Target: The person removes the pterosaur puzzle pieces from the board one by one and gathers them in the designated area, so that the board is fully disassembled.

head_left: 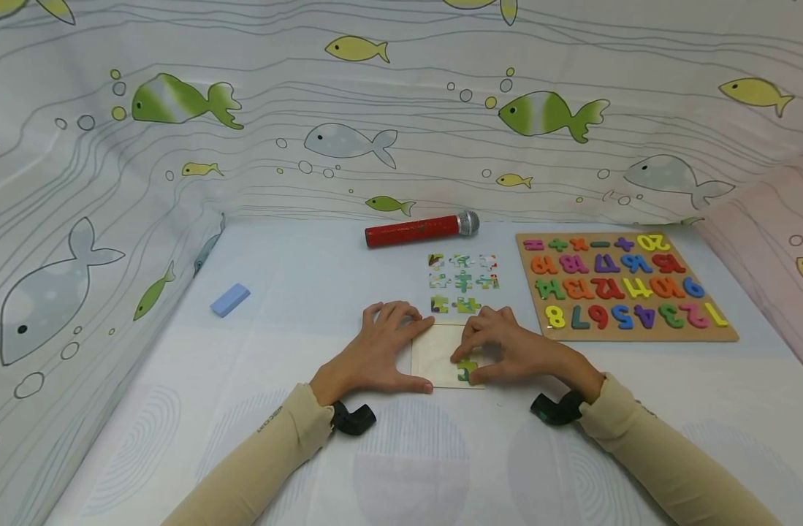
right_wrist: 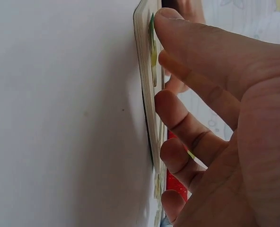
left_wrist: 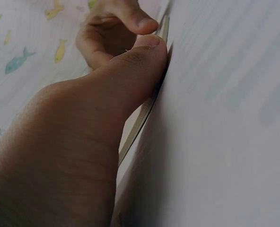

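Observation:
A square wooden puzzle board (head_left: 434,358) lies on the table between the two hands. On its right part is a green jigsaw piece (head_left: 465,370), which also shows edge-on in the right wrist view (right_wrist: 153,52). My right hand (head_left: 506,351) pinches this piece between thumb and index finger, low over the board, its other fingers bent near the surface. My left hand (head_left: 381,351) spans the board's left side with spread fingers; the thumb (left_wrist: 147,52) presses the near edge and the index fingertip touches the far edge.
Several loose jigsaw pieces (head_left: 463,281) lie in rows behind the board. A red microphone (head_left: 414,231) is farther back. The number puzzle board (head_left: 638,287) lies at the right, and a blue block (head_left: 230,300) at the left. A fish-printed cloth (head_left: 401,109) rises behind the table.

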`<state>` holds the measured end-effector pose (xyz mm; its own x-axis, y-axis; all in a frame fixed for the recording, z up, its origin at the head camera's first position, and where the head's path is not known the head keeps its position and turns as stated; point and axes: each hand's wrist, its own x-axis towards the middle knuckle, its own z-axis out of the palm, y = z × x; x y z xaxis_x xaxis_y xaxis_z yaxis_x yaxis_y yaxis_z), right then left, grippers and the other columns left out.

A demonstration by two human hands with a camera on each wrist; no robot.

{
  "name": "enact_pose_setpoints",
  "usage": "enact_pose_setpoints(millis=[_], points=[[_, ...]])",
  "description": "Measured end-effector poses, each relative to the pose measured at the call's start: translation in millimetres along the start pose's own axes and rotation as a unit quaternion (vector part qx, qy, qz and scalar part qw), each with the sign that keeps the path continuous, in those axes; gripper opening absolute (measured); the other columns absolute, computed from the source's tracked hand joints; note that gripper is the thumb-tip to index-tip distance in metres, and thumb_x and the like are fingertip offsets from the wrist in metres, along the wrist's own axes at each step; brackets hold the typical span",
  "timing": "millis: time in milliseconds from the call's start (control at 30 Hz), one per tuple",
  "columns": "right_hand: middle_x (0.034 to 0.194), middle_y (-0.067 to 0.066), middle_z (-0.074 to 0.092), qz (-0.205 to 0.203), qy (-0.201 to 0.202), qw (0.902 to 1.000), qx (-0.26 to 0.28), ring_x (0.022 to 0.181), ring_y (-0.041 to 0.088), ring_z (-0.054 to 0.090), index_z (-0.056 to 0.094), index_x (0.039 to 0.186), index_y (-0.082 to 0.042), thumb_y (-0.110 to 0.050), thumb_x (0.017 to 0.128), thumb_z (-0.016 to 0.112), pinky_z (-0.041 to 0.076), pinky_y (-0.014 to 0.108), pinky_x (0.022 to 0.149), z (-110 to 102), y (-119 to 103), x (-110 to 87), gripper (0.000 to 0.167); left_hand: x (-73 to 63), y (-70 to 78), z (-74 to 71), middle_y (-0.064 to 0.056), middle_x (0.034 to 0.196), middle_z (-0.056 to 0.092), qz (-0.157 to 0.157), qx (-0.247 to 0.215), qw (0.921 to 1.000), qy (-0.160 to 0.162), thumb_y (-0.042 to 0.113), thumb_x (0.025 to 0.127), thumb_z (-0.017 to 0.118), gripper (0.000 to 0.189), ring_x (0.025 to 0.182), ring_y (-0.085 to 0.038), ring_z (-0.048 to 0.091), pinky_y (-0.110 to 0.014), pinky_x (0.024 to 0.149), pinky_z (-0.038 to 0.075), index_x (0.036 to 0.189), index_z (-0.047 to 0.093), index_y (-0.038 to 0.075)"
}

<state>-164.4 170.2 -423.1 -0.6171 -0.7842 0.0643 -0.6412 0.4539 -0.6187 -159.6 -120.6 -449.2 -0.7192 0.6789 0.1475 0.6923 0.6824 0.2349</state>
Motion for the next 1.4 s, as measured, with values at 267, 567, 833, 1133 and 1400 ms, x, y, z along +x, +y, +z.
enact_pose_setpoints(millis=[267,567,833,1133,1400], points=[[0.101,-0.014,0.06,-0.008,0.001,0.9999,-0.009,0.1,0.007,0.042,0.08,0.108,-0.032,-0.034,0.079,0.087,0.022,0.04,0.086,0.1,0.0,0.6,0.03,0.4,0.1,0.8,0.002,0.138,0.045,-0.004,0.009,0.9999,-0.003,0.083,0.072,0.066,0.105,0.142,-0.024,0.033,-0.061,0.114,0.019,0.156,0.043,0.025],[0.102,-0.015,0.061,-0.002,-0.005,1.0,-0.007,0.103,0.008,0.044,0.08,0.106,-0.034,-0.034,0.079,0.087,0.022,0.042,0.087,-0.8,-1.1,0.7,0.028,0.1,0.8,-0.3,0.001,0.138,0.046,-0.001,0.004,1.0,0.0,0.081,0.072,0.067,0.104,0.142,-0.025,0.034,-0.062,0.114,0.019,0.155,0.044,0.024],[0.103,-0.014,0.062,0.004,-0.013,0.9999,-0.003,0.103,0.008,0.046,0.079,0.108,-0.034,-0.034,0.08,0.086,0.023,0.042,0.088,-1.5,-1.5,0.2,0.029,-0.1,1.0,-1.0,0.0,0.138,0.046,-0.002,0.004,1.0,-0.003,0.081,0.073,0.067,0.103,0.142,-0.025,0.034,-0.063,0.114,0.02,0.155,0.044,0.024],[0.101,-0.015,0.065,0.01,-0.024,0.9995,0.019,0.103,0.006,0.05,0.077,0.114,-0.033,-0.031,0.081,0.086,0.023,0.042,0.089,-3.6,-7.3,0.7,0.034,0.3,0.4,-0.1,0.0,0.139,0.046,-0.008,-0.001,0.9999,-0.009,0.081,0.073,0.067,0.103,0.142,-0.024,0.033,-0.062,0.114,0.019,0.156,0.043,0.025],[0.104,-0.013,0.067,-0.005,-0.027,0.9996,0.01,0.105,0.008,0.051,0.076,0.118,-0.03,-0.031,0.081,0.086,0.023,0.042,0.088,-1.9,-8.5,0.2,0.039,0.1,0.3,0.0,0.0,0.139,0.046,-0.005,-0.003,0.9999,-0.008,0.08,0.073,0.067,0.103,0.142,-0.025,0.033,-0.062,0.115,0.018,0.156,0.043,0.024]])
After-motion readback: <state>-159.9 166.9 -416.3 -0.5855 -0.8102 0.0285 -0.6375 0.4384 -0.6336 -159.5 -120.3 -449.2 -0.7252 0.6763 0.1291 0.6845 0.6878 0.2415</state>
